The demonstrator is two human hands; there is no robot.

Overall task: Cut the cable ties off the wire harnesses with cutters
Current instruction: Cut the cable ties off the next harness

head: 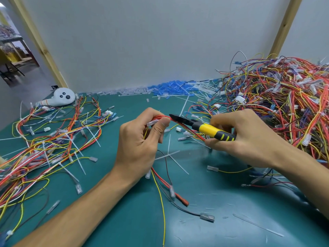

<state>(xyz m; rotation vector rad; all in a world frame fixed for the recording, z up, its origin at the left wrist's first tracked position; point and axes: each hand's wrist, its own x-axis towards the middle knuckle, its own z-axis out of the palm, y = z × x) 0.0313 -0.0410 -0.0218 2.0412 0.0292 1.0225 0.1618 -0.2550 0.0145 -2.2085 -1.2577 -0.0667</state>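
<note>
- The left hand [140, 139] is gripping a thin harness of red, yellow and black wires [160, 177], with its fingers curled round the bundle and the thumb pressing on top.
- The harness's loose ends are trailing down from that fist across the teal-green table mat [124, 220].
- The right hand [245, 138] is wrapping its fingers round the yellow-and-black handles of the black-nosed cutters [201, 126].
- The cutter tip is touching the red wires just beside the left thumb; the cable tie there is too small to make out.
- A big tangled heap of multicoloured wire harnesses [284, 104] is lying on the right, touching the white back wall.
- A flatter spread of harnesses [53, 139] is lying on the left.
- Loose white cable ties [170, 154] are lying on the mat between the hands.
- Blue and clear plastic sleeves [170, 89] are lining the wall's foot.
</note>
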